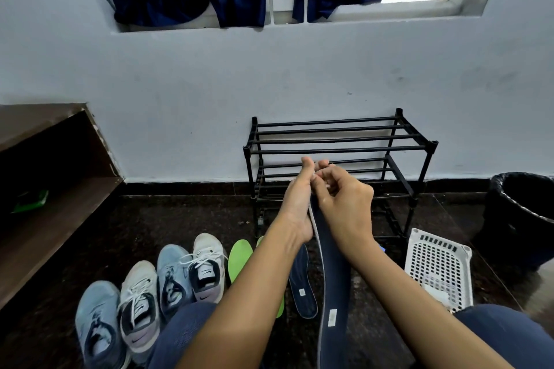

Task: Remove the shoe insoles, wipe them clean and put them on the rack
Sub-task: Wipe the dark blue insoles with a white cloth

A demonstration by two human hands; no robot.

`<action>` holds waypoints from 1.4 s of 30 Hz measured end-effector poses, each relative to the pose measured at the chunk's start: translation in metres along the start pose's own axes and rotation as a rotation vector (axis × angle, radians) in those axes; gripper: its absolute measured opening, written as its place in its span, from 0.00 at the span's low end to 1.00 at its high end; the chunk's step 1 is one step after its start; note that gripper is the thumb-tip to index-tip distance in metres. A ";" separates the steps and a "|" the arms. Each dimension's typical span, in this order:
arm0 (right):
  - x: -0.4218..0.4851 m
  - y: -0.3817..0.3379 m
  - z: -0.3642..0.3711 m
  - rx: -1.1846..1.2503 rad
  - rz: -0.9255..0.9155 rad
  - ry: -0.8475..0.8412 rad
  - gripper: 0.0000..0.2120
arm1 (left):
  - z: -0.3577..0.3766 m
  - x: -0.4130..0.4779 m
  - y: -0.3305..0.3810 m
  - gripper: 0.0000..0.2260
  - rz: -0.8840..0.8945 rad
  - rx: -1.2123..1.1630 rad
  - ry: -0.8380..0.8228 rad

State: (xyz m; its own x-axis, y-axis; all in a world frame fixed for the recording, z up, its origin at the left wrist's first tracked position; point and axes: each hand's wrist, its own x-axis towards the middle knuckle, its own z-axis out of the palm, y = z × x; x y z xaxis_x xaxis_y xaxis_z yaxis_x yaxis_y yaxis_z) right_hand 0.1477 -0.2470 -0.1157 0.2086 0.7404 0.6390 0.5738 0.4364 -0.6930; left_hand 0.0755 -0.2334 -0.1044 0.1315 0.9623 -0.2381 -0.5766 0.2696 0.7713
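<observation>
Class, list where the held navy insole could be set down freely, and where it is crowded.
Free: top bars of the black rack; dark floor between wooden shelf and rack. Crowded: near floor, with sneakers, green insoles, white basket.

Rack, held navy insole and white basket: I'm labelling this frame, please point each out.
rack point(359, 148), head view, top shelf's front bar.
held navy insole point(335, 266), head view, middle of its face.
white basket point(434, 265), head view, perforated wall.
</observation>
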 end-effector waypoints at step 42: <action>-0.023 0.094 -0.010 0.230 0.648 -0.557 0.10 | -0.039 0.039 -0.005 0.18 0.015 -0.155 0.020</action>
State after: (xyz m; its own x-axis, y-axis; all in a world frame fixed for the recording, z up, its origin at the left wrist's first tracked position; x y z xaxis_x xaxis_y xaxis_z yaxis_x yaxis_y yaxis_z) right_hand 0.2047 -0.2281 -0.1917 -0.0132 0.9931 -0.1166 0.2909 -0.1078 -0.9507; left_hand 0.0524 -0.1987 -0.1409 0.1067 0.9650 -0.2396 -0.6960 0.2446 0.6751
